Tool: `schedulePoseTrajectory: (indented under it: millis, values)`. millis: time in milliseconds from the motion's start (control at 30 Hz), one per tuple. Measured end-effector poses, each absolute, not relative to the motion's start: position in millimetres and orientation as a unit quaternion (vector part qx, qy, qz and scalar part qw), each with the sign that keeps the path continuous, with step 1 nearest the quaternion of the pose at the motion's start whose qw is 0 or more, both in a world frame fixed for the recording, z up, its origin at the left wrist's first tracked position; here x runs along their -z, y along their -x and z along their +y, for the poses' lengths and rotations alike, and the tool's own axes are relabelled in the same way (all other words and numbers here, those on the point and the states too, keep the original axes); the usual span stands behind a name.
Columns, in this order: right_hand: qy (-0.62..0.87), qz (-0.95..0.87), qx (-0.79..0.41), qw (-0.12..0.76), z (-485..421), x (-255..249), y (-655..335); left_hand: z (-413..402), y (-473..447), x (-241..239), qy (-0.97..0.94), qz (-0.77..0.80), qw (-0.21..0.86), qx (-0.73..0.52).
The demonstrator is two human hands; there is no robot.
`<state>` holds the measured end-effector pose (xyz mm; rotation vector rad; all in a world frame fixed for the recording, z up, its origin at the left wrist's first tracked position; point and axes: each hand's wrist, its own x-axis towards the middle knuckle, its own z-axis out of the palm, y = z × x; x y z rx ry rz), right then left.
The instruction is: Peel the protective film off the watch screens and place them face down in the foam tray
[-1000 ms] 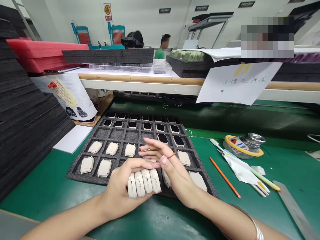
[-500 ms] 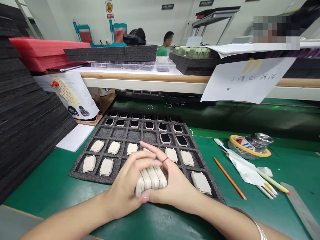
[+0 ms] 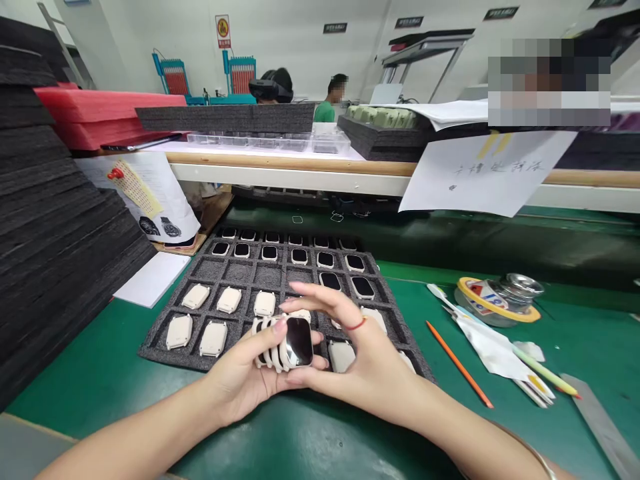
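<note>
My left hand (image 3: 240,380) is wrapped round a row of several pale smartwatch bodies (image 3: 299,341) without straps, its thumb on top. The black screen of the end one faces right. Beside them, my right hand (image 3: 373,353) has thumb and fingers spread apart; whether its thumb tip touches the stack I cannot tell. Under and beyond both hands lies a dark foam tray (image 3: 235,270) with square pockets. Its far rows hold watches with black screens up (image 3: 299,257). Nearer rows hold watch bodies with pale backs up (image 3: 214,339); some are partly hidden by my right hand.
Tall stacks of black foam sheets (image 3: 60,220) rise at left, beside white paper (image 3: 151,279). A shelf (image 3: 280,172) crosses above the bench. At right lie an orange stick (image 3: 459,363), a toothbrush (image 3: 437,292), a plastic tub (image 3: 480,303) and a metal ruler (image 3: 600,417). People are beyond the shelf.
Both hands were closed round the stack; now my right hand has opened away to the right. The stack has turned, showing a black screen at its end. The view has tilted slightly up.
</note>
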<state>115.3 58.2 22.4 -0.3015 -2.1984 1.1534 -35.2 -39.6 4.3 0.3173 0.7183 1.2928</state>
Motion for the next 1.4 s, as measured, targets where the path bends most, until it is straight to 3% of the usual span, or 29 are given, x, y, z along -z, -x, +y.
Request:
schedulePoseTrajectory:
  millis: [267, 467, 567, 667, 733, 1067, 1233, 1400]
  values:
    - [0.066, -0.831, -0.366, 0.414, 61, -30, -117, -41, 35, -6, -0.077, 0.308, 0.718, -0.620]
    - [0.127, -0.673, -0.418, 0.597, 57, -36, -120, -43, 34, -7, -0.133, 0.253, 0.746, -0.601]
    - [0.094, -0.705, -0.441, 0.548, 57, -38, -123, -45, 35, -6, -0.174, 0.208, 0.752, -0.600]
    - [0.048, -0.814, -0.389, 0.428, 56, -35, -123, -45, 36, -4, -0.191, 0.200, 0.751, -0.599]
    - [0.036, -0.850, -0.346, 0.396, 54, -33, -121, -44, 36, -3, -0.191, 0.209, 0.750, -0.597]
    - [-0.001, -0.869, -0.283, 0.406, 55, -34, -122, -43, 36, -9, -0.143, 0.222, 0.754, -0.602]
    - [-0.008, -0.822, -0.212, 0.529, 64, -42, -132, -44, 36, -9, -0.127, 0.193, 0.758, -0.610]
    - [-0.045, -0.834, -0.194, 0.514, 62, -48, -134, -44, 35, -5, -0.136, 0.200, 0.751, -0.614]
